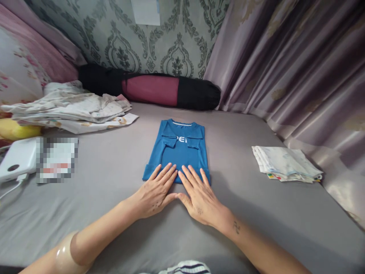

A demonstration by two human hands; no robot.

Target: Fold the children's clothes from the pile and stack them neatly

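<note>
A blue shirt (182, 156) lies on the grey bed sheet with its collar at the far end. Both sleeves are folded inward over the front, partly covering white lettering, and the near hem is turned up in a band. Flat on the left part of that band rest the outstretched fingers of my left hand (156, 194). My right hand (201, 198) presses on the right part in the same way, fingers spread. The two thumbs meet just in front of the shirt, over the sheet. Neither hand grasps anything.
Folded white cloths (286, 163) lie at the right. To the left are a pile of light garments (76, 106), a white power bank (19, 160) with a cable, and a blurred packet (57, 160). A black and maroon roll (151, 89) lines the wall; a curtain (285, 64) hangs right.
</note>
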